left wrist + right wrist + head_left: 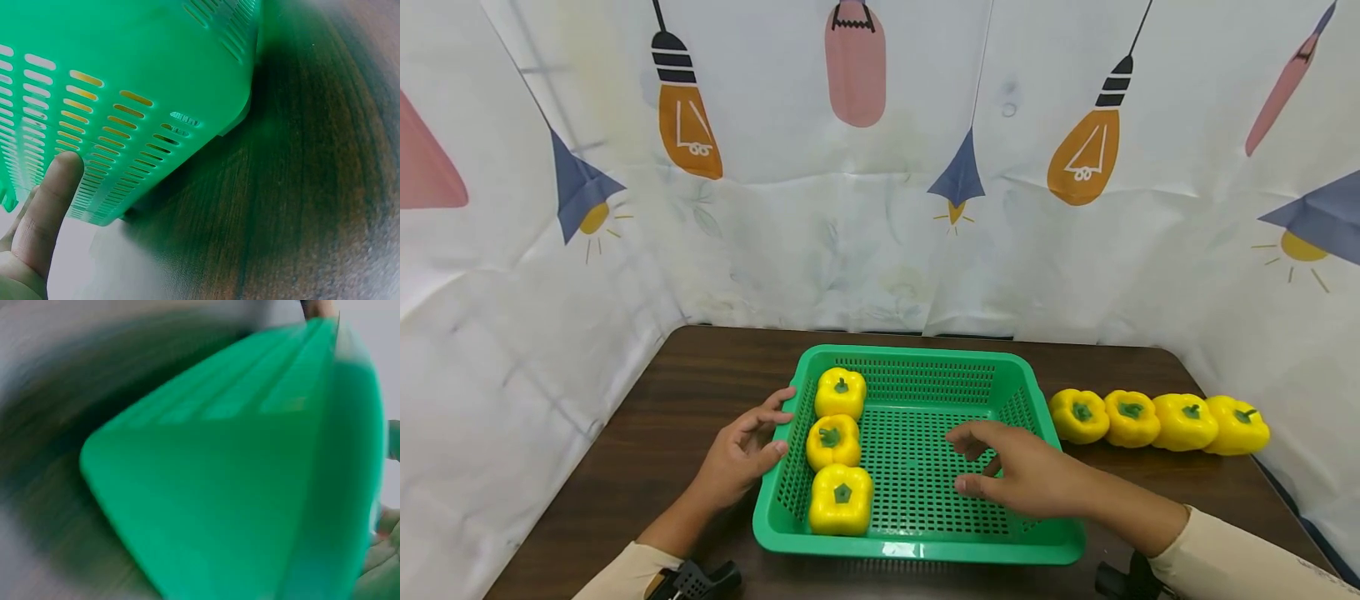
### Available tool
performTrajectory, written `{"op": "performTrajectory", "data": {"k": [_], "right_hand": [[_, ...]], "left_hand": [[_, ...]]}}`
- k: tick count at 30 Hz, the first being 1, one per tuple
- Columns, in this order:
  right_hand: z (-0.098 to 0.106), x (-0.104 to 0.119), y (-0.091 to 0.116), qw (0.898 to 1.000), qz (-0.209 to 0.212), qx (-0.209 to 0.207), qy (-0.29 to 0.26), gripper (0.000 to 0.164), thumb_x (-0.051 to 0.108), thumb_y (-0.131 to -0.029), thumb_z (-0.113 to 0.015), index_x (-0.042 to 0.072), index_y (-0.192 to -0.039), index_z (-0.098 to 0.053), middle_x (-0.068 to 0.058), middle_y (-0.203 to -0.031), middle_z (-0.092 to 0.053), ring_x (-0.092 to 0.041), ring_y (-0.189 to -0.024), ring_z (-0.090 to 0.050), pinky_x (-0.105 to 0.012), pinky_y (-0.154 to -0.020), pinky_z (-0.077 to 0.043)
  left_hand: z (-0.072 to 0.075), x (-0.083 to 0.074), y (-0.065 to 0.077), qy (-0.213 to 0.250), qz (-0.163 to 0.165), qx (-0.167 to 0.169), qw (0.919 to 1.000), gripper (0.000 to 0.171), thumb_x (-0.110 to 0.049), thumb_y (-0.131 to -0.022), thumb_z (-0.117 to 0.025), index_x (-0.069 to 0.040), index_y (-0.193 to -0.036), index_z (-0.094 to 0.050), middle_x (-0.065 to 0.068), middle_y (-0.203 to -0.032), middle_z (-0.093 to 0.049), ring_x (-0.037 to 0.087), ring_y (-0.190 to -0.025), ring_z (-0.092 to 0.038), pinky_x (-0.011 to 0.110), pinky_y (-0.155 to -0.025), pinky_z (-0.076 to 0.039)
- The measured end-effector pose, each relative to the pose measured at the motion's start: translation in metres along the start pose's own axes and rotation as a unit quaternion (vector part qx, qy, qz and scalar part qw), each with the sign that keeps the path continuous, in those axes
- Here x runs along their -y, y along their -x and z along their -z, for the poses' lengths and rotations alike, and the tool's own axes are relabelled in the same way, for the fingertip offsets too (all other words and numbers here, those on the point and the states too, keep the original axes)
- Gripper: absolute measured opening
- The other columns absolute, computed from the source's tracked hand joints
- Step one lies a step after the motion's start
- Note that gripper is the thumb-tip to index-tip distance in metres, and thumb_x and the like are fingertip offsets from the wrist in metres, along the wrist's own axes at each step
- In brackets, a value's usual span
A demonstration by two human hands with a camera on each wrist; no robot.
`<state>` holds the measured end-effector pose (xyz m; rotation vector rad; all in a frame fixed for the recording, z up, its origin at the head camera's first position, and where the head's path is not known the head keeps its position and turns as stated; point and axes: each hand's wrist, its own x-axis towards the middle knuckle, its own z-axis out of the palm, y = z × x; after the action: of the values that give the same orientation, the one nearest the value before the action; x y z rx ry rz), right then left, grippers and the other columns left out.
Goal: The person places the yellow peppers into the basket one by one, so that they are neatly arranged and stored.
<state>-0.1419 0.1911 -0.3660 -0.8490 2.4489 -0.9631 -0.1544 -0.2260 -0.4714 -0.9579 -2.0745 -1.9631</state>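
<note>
A green perforated plastic basket stands on the table. Three yellow bell peppers line its left side: a far one, a middle one and a near one. At the left rim is my left hand, fingers spread and thumb by the edge; the left wrist view shows a finger extended along the slotted wall. Over the basket's right half hovers my right hand, fingers loosely bent, with nothing in its grasp. Blur softens the right wrist view, where the basket's outer wall covers most of that hand.
Several more yellow bell peppers stand in a row right of the basket on the dark wooden table. Behind the table hangs a white printed cloth. Dark wrist devices sit below both hands.
</note>
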Motion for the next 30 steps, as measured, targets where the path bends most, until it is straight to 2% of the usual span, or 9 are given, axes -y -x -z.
{"op": "performTrajectory", "data": {"k": [5,9,15,19,22,28,30], "right_hand": [[0.019,-0.017,0.017,0.999,0.008,-0.037,0.016,0.056,0.048,-0.097,-0.068,0.019,-0.143,-0.053,0.000,-0.133,-0.061,-0.019,-0.110,-0.064,-0.031,-0.083,-0.057],[0.031,-0.032,0.030,0.996,0.006,-0.081,0.025,0.055,0.045,-0.096,-0.070,0.021,-0.143,-0.053,-0.002,-0.132,-0.061,-0.014,-0.103,-0.066,-0.031,-0.082,-0.058],[0.048,-0.050,0.048,0.989,0.004,-0.149,0.023,0.052,0.034,-0.096,-0.073,0.018,-0.142,-0.054,-0.006,-0.133,-0.061,-0.022,-0.105,-0.066,-0.034,-0.081,-0.059],[0.061,-0.063,0.058,0.982,0.002,-0.183,0.050,0.050,0.026,-0.096,-0.075,0.020,-0.141,-0.054,-0.006,-0.133,-0.062,-0.018,-0.102,-0.067,-0.032,-0.076,-0.059],[0.072,-0.075,0.067,0.973,0.005,-0.212,0.089,0.051,0.022,-0.095,-0.077,0.023,-0.140,-0.055,-0.003,-0.132,-0.063,-0.012,-0.099,-0.067,-0.030,-0.076,-0.058],[0.096,-0.098,0.086,0.960,-0.028,-0.250,0.126,0.052,0.022,-0.094,-0.078,0.023,-0.141,-0.056,0.004,-0.131,-0.061,-0.001,-0.096,-0.065,-0.028,-0.072,-0.055],[0.105,-0.105,0.093,0.956,-0.048,-0.256,0.138,0.052,0.024,-0.094,-0.078,0.022,-0.141,-0.055,0.002,-0.132,-0.060,-0.004,-0.098,-0.065,-0.029,-0.070,-0.055]], "left_hand": [[0.000,-0.001,0.000,0.004,0.005,0.001,1.0000,0.033,0.017,-0.094,-0.055,0.014,-0.127,-0.053,0.014,-0.159,-0.039,0.015,-0.150,-0.032,0.024,-0.115,-0.034],[0.000,-0.001,0.001,0.007,0.007,0.003,0.9999,0.034,0.016,-0.094,-0.056,0.015,-0.127,-0.052,0.017,-0.159,-0.038,0.015,-0.150,-0.031,0.025,-0.115,-0.033],[-0.001,-0.003,0.000,0.010,0.007,0.004,0.9999,0.034,0.017,-0.093,-0.055,0.016,-0.127,-0.051,0.018,-0.159,-0.037,0.015,-0.150,-0.031,0.025,-0.115,-0.033],[-0.002,-0.002,0.000,0.013,0.004,0.004,0.9999,0.034,0.017,-0.093,-0.055,0.017,-0.126,-0.051,0.019,-0.159,-0.037,0.015,-0.150,-0.032,0.026,-0.114,-0.035],[-0.003,-0.003,0.000,0.015,0.003,0.004,0.9999,0.034,0.017,-0.093,-0.055,0.018,-0.126,-0.050,0.020,-0.159,-0.036,0.016,-0.150,-0.032,0.026,-0.114,-0.036],[-0.003,-0.002,0.000,0.019,0.002,0.002,0.9998,0.034,0.017,-0.093,-0.055,0.017,-0.126,-0.051,0.018,-0.159,-0.038,0.016,-0.150,-0.032,0.027,-0.113,-0.038],[-0.002,-0.002,0.000,0.020,0.000,0.001,0.9998,0.034,0.017,-0.093,-0.055,0.017,-0.126,-0.051,0.018,-0.159,-0.038,0.016,-0.150,-0.032,0.027,-0.113,-0.038]]}}
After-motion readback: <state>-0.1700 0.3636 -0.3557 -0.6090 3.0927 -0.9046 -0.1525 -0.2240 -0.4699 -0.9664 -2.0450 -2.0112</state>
